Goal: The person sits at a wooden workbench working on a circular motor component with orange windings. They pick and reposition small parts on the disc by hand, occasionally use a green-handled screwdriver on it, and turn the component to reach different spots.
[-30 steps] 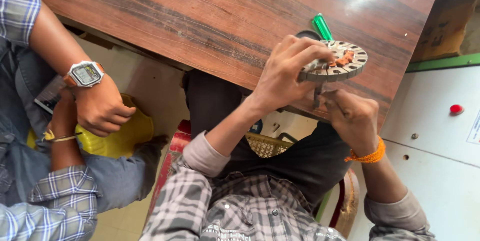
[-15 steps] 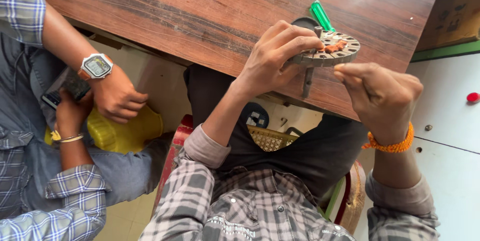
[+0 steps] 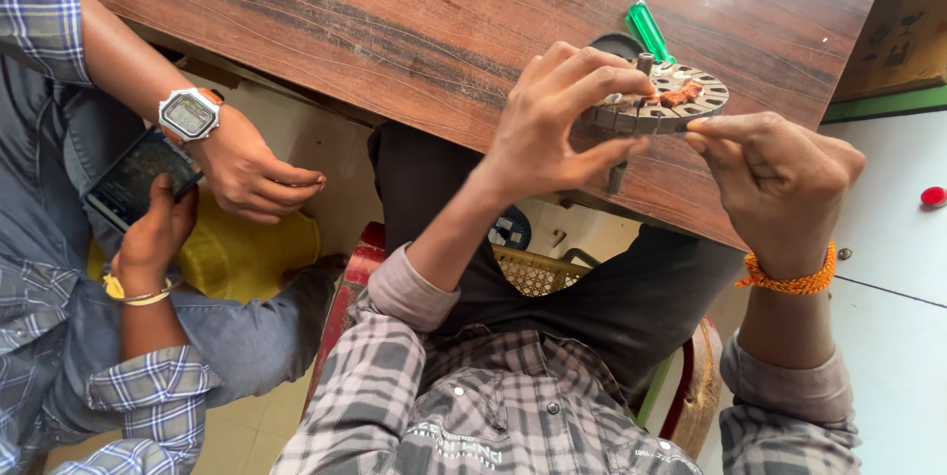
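We gripped the slotted metal disc (image 3: 659,105) at the table (image 3: 395,21) edge in our left hand (image 3: 552,125). Our right hand (image 3: 779,174), which had been below a second earlier, had risen to pinch its rim beside the green screwdriver (image 3: 648,29).

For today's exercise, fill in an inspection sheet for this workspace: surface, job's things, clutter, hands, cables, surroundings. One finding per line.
Surface: brown wooden table, glossy.
Job's things: round slotted metal disc with copper windings and a centre shaft, at the table edge.
Clutter: green-handled tool behind the disc.
Hands: left hand grips the disc; right hand pinches its rim.
Cables: nothing seen.
Surroundings: a neighbour's hand holding a phone; white cabinet with red button.
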